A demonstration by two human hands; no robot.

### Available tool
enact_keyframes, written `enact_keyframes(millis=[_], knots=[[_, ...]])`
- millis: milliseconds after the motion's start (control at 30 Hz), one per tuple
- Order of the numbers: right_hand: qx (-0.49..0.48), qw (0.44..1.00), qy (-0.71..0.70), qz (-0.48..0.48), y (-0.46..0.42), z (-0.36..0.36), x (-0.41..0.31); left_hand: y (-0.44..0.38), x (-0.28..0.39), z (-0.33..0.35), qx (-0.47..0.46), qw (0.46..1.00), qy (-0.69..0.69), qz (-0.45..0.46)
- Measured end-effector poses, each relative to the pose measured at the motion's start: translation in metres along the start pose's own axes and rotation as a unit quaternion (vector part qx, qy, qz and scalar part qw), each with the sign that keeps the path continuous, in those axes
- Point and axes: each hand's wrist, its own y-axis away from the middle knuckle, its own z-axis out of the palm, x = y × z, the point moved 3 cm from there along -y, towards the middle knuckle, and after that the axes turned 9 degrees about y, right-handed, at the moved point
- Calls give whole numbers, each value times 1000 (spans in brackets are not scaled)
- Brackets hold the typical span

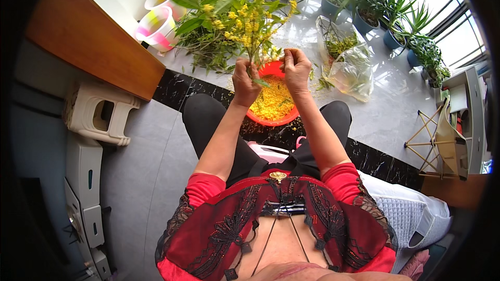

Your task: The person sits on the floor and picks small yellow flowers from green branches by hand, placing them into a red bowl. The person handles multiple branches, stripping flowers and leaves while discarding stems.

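Note:
My left hand (246, 82) is closed around the stems of a leafy branch with small yellow flowers (248, 23), which stands up and fans out above it. Close by on the right, my right hand (297, 68) has its thumb and fingertips pinched together near the flower sprays; whether something small sits between them cannot be told. Below and between both hands is a red plastic basin (273, 122), holding many loose yellow blossoms (272, 101) and a few green leaves. A pile of cut leafy stems (213, 48) lies on the floor behind my left hand.
An open clear plastic bag (351, 72) with plant cuttings lies at the right. Potted plants (365, 19) line the window. Patterned plastic buckets (156, 27) stand at the upper left, beyond a wooden door panel (97, 39). A beige plastic stool (103, 113) is at the left.

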Motion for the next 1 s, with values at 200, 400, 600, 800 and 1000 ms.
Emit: enact_keyframes(millis=[200,400,600,800,1000], knots=[[-205,947,-170,179,19,4,20,1,3,5,-4,999,37,-19],[-222,940,-179,186,17,21,20,4,10,4,-10,995,43,-85],[-215,976,-32,35,11,21,5,3,-9,8,-38,963,192,-187],[-103,978,181,-16,15,14,-5,1,-11,14,15,968,170,-184],[-38,981,189,-10,19,13,-5,7,-17,17,-37,893,294,-338]])
